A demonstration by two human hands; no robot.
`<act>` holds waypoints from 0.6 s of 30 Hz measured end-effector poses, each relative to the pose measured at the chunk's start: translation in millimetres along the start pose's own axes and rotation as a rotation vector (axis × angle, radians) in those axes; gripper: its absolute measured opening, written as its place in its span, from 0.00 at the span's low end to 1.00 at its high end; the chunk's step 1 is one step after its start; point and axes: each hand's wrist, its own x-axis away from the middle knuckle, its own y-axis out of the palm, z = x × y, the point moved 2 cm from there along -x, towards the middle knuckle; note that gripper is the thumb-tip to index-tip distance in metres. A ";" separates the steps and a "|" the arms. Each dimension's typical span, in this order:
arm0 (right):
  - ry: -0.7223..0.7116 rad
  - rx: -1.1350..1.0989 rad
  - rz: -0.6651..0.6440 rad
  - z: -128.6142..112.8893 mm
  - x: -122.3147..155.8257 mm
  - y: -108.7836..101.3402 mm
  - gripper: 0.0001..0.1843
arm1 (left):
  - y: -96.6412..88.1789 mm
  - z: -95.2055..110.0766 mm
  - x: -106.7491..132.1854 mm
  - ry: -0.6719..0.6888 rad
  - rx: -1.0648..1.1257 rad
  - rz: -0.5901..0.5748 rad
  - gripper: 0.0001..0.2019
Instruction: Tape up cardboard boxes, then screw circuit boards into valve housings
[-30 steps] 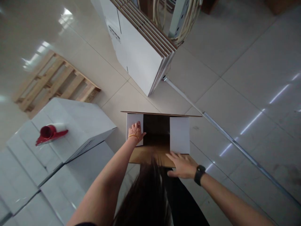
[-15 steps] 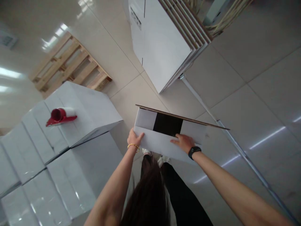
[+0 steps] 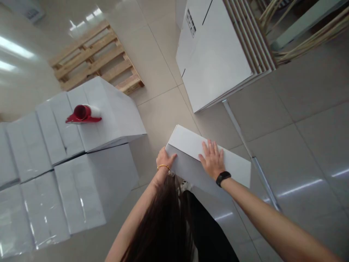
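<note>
A closed, oblong white cardboard box (image 3: 188, 140) is held at the centre of the frame, slanting down towards the right above a glossy beige tiled floor (image 3: 160, 98). Its left corner is gripped by the left hand (image 3: 165, 157), the thumb being laid on the near side and the other fingers partly hidden behind the corner; a thin gold bracelet (image 3: 163, 166) is worn at that wrist. The right hand (image 3: 213, 160), with a black wristband (image 3: 223, 177), is laid palm down on the top panel, its fingers open and spread, nothing being grasped by them. At the left of the frame, shiny white cartons (image 3: 114, 109) are stacked in rows, and a red tape dispenser (image 3: 83, 114) is set on one of them. A pale wooden pallet (image 3: 95, 65) is seen at upper left, flattened white cardboard sheets (image 3: 215, 58) are stood together at upper right, and a slim silvery metal pole (image 3: 263, 178) is seen right of the box.
</note>
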 end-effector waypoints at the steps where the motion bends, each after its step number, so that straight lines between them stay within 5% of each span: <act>1: 0.025 0.075 0.075 -4.6 6.6 14.7 0.31 | -0.7 -0.5 -1.6 -0.009 0.001 0.002 0.28; 7: 0.058 0.200 0.210 -9.3 -5.7 52.6 0.35 | -6.4 2.5 -30.3 0.005 0.042 -0.006 0.27; 13: 0.000 0.043 0.290 -22.7 -6.5 33.3 0.33 | -8.1 2.6 -32.9 -0.009 0.202 -0.010 0.27; 16: -0.137 -0.220 0.473 -87.5 -33.7 1.9 0.30 | -12.3 -3.8 -36.1 0.027 0.294 -0.059 0.29; 18: -0.360 -0.424 0.445 -166.4 -67.1 -16.9 0.19 | -17.7 -10.1 -45.8 0.027 0.333 -0.116 0.27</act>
